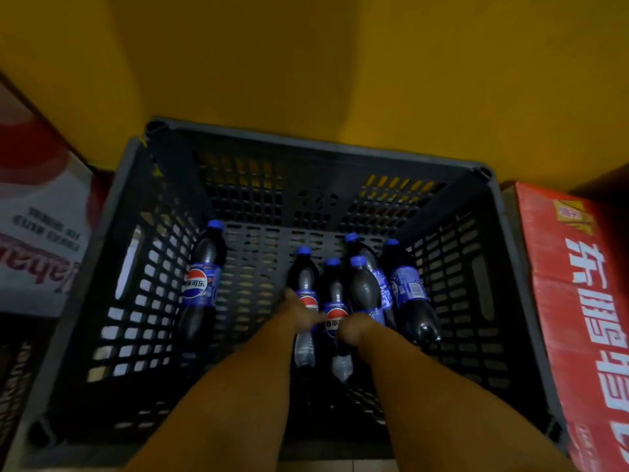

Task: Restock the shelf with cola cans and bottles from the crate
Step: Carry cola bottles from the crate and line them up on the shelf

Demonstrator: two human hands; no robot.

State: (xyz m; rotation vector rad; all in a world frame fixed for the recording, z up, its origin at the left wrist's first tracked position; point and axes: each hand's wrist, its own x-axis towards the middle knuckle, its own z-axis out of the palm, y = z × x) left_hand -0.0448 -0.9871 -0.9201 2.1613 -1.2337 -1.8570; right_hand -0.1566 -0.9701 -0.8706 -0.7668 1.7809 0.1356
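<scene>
A dark grey slatted crate (136, 253) fills the middle of the head view. Several cola bottles with blue caps and blue labels lie on its floor. One bottle (201, 281) lies alone at the left. The others lie bunched right of centre, the rightmost bottle (410, 291) nearest the right wall. Both my arms reach down into the crate. My left hand (296, 315) wraps the label part of one bottle (304, 274). My right hand (354, 330) closes around the neighbouring bottle (335, 291). No cans show in view.
A yellow wall (306, 63) rises behind the crate. A red carton (585, 301) with white characters stands against the crate's right side. A white and red printed box (41, 233) stands at the left.
</scene>
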